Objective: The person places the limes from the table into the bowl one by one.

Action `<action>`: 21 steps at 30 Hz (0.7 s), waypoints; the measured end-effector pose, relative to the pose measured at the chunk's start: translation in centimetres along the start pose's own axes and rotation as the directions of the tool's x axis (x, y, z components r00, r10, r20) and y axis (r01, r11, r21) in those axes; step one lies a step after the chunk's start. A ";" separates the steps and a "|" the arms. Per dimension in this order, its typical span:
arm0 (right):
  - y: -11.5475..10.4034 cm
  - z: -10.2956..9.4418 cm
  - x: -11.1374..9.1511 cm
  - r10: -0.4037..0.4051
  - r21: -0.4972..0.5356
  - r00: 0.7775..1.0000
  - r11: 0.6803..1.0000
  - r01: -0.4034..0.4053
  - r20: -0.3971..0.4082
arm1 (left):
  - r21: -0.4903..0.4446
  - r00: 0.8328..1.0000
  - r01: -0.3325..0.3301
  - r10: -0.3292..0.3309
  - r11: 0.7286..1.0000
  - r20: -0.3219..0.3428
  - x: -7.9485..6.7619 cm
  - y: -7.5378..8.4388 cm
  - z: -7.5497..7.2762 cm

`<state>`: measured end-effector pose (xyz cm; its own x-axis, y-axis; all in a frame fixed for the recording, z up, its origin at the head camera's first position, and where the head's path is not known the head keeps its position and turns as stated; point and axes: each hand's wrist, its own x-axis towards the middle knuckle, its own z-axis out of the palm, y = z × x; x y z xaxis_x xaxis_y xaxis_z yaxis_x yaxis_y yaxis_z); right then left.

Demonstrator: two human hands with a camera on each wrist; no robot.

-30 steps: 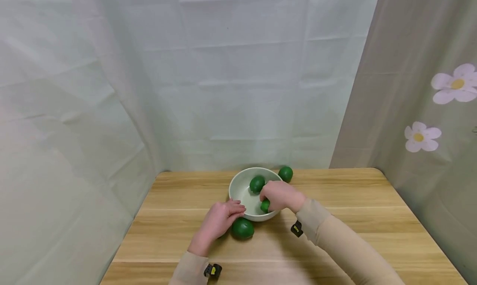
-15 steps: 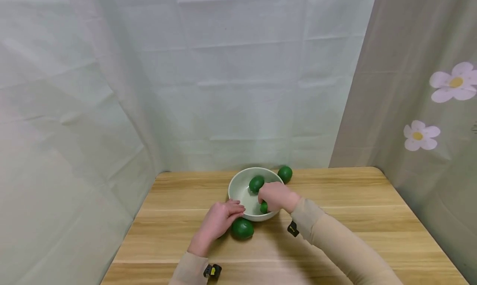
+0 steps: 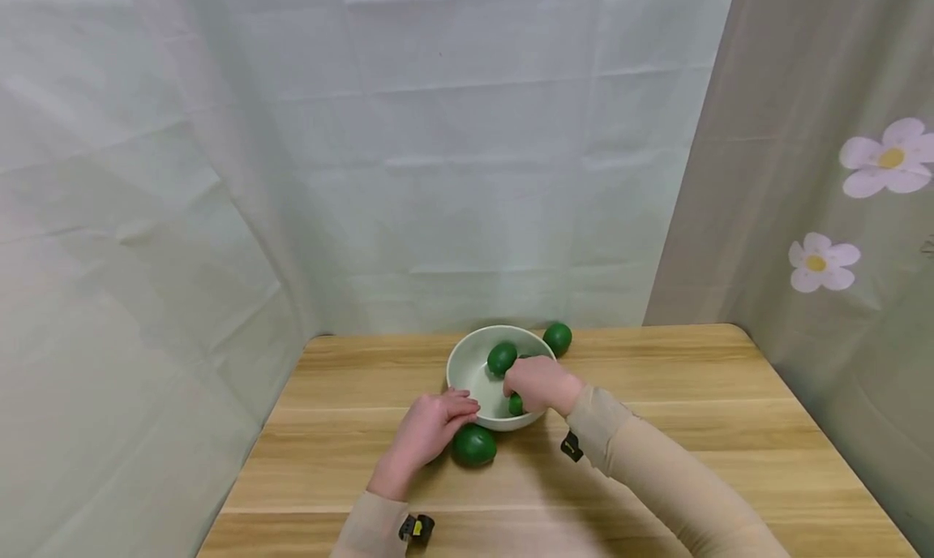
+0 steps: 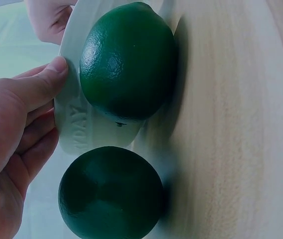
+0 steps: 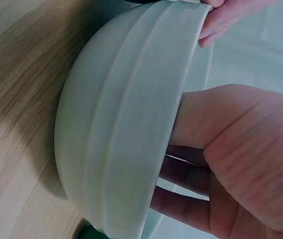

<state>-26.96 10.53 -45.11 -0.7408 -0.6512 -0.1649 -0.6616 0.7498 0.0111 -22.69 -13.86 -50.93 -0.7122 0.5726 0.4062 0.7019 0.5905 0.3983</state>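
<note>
A pale green bowl [image 3: 461,367] stands on the wooden table. My left hand [image 3: 426,430] holds its near left rim, with the thumb [image 4: 47,82] against the outer wall. Inside the bowl, my right hand [image 3: 543,384] grips a green lime [image 3: 516,405], partly hidden under the fingers. Another lime [image 3: 502,358] lies in the bowl just beyond that hand. On the table in front of the bowl sits a lime [image 3: 474,445]. The left wrist view shows a second lime [image 4: 111,194] beside it, mostly covered by my left hand in the head view.
One more lime [image 3: 558,339] rests on the table [image 3: 657,379] behind the bowl's right side. Pale cloth [image 3: 474,177] hangs along the table's back edge, and a flowered curtain [image 3: 766,177] hangs at the right.
My right hand has shifted slightly left inside the bowl, still gripping the lime. The left hand stays on the rim.
</note>
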 end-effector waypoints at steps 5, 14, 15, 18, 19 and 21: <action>0.1 0.1 0.0 -0.011 -0.005 1.000 1.000 0.011 0.005 | 0.008 1.000 -0.013 0.013 1.000 0.000 0.0 0.0 0.0; 0.3 0.3 -0.3 -0.020 0.035 0.999 0.999 0.021 -0.026 | 0.019 1.000 -0.016 0.016 1.000 -0.005 0.0 -0.1 0.1; 0.3 0.3 -0.3 -0.020 0.039 0.999 0.999 0.021 -0.028 | 0.021 1.000 -0.017 0.017 1.000 -0.006 0.0 -0.1 0.1; 0.4 0.3 -0.3 -0.022 0.046 0.999 0.999 0.024 -0.030 | 0.021 1.000 -0.015 0.015 1.000 -0.004 -0.1 0.0 0.1; 0.4 0.4 -0.3 -0.024 0.045 0.999 0.999 0.025 -0.032 | 0.020 1.000 -0.015 0.015 1.000 -0.003 -0.1 0.0 0.1; 0.5 0.4 -0.3 -0.026 0.039 0.999 0.999 0.028 -0.036 | 0.018 1.000 -0.016 0.016 1.000 -0.003 -0.1 0.0 0.0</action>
<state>-27.01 11.11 -45.43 -0.7269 -0.6745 -0.1292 -0.6769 0.7354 -0.0315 -22.64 -13.88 -50.99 -0.7010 0.5800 0.4150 0.7127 0.5913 0.3774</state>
